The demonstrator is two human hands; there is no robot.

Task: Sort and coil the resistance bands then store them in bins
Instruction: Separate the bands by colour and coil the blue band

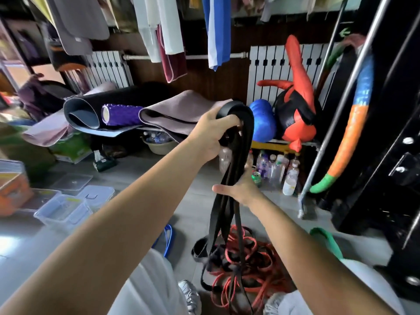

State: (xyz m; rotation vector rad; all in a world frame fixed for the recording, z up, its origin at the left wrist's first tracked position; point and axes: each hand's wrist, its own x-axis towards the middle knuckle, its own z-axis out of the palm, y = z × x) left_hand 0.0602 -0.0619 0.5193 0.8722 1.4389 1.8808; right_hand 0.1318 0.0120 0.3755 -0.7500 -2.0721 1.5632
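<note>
Bare forearms point(136, 212) nearest. Left hand point(213, 133) clenches the top fold of the black bands point(247, 123); right hand point(241, 187) grasps them mid-length, tails reaching red bands point(248, 246) on floor point(141, 173). Likely limp, stretchy, light: hold at folds.

Grey floor point(136, 169); white radiators point(268, 76) on dark wall point(204, 83); clothes point(216, 30) hanging above; black cabinet point(386, 110) right.

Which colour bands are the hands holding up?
The black bands, gripped by the left hand and right hand. The red bands, blue band and green band lie on the floor.
</note>
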